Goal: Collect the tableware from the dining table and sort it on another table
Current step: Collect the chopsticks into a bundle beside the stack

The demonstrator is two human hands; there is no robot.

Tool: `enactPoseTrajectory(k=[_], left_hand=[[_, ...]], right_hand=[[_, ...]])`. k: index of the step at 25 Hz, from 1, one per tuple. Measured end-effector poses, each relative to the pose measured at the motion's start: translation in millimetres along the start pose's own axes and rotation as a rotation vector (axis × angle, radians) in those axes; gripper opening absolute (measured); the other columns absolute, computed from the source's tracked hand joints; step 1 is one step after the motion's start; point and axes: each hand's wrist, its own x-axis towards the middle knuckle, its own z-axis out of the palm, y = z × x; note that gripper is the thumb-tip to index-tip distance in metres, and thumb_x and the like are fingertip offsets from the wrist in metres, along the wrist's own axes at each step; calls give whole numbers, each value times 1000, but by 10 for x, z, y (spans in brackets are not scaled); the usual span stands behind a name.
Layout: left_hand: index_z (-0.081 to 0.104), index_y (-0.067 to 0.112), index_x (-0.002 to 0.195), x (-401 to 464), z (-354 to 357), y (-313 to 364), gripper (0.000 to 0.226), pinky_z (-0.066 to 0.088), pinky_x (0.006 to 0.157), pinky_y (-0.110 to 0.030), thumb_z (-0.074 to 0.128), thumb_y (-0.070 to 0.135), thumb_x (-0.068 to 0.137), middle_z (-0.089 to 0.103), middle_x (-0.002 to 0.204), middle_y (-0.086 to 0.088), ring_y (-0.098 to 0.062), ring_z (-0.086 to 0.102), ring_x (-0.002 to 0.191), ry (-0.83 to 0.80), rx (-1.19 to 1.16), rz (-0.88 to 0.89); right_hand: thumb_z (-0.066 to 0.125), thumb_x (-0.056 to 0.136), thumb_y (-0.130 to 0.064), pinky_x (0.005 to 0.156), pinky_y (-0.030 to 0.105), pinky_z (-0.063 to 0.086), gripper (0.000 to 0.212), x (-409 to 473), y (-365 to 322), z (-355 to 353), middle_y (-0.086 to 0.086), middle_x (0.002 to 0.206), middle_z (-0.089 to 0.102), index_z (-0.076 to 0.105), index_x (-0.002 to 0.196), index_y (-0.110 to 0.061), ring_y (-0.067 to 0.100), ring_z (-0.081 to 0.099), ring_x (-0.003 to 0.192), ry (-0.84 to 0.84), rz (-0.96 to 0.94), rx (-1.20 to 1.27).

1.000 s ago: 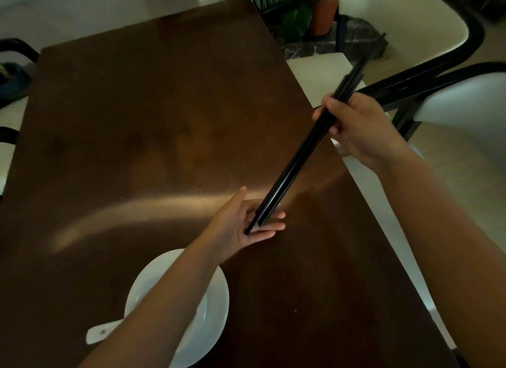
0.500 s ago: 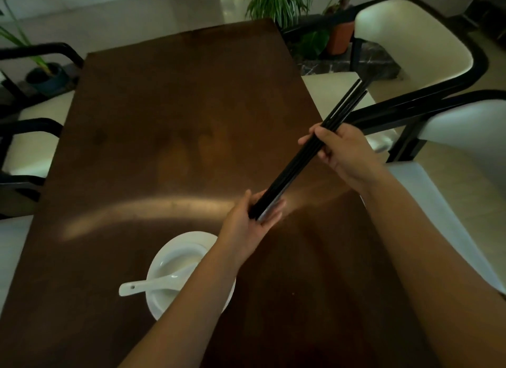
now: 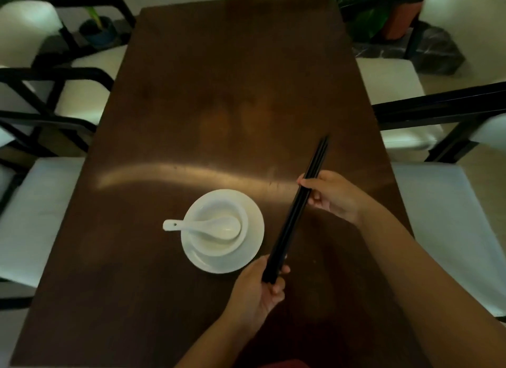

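A bundle of black chopsticks (image 3: pixel 294 217) slants above the dark wooden dining table (image 3: pixel 219 93). My left hand (image 3: pixel 260 291) grips its lower end and my right hand (image 3: pixel 334 195) grips it near the middle; the upper ends stick out past my right fingers. Left of the chopsticks a white plate (image 3: pixel 254 230) lies on the table with a white bowl (image 3: pixel 202 244) on it. A white ceramic spoon (image 3: pixel 208 226) rests in the bowl, its handle pointing left over the rim.
White-cushioned chairs with black frames line both long sides: one chair (image 3: pixel 41 208) at near left, another chair (image 3: pixel 449 217) at near right, more further back. Potted plants (image 3: pixel 383 19) stand on the floor beyond the far end.
Both hands have come nearer and lower with the chopsticks, which now stand steeper beside the plate. The view has pulled back, showing the whole plate, bowl and spoon.
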Motion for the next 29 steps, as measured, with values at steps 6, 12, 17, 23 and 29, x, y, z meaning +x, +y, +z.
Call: enactPoseTrajectory(k=[6, 12, 17, 23, 29], left_hand=[[57, -2, 103, -36, -421, -214, 26, 28, 39, -18, 38, 15, 95, 51, 68, -4, -6, 36, 44, 206, 16, 34], [54, -1, 106, -24, -639, -209, 23, 31, 39, -18, 37, 12, 95, 55, 72, -7, -8, 41, 46, 316, -89, 62], [58, 9, 107, -17, -746, -179, 30, 50, 52, -23, 36, 26, 98, 73, 89, -10, -14, 65, 65, 262, -97, 10], [57, 7, 115, -4, -910, -62, 30, 57, 72, -34, 44, 25, 96, 70, 105, -14, -24, 68, 95, 148, 20, -46], [58, 7, 112, 11, -928, -30, 42, 57, 74, -39, 32, 37, 98, 70, 102, -18, -29, 68, 93, 127, -105, -85]], right_hand=[[53, 92, -18, 41, 17, 39, 11, 333, 361, 398, 4, 71, 58, 56, 92, -8, 9, 50, 48, 130, 102, -51], [55, 91, -19, 46, 20, 43, 10, 662, 420, 795, 2, 68, 58, 56, 93, -9, 12, 51, 51, 117, 64, -356], [63, 85, -24, 43, 22, 36, 16, 686, 407, 837, 1, 61, 53, 54, 90, -12, 13, 46, 48, 133, 28, -534], [65, 84, -24, 36, 16, 34, 21, 697, 451, 816, 1, 57, 52, 59, 94, -7, 12, 44, 46, 144, 31, -442], [45, 94, -10, 43, 18, 44, 23, 716, 520, 752, 7, 69, 58, 56, 111, 2, 13, 49, 50, 161, 32, -140]])
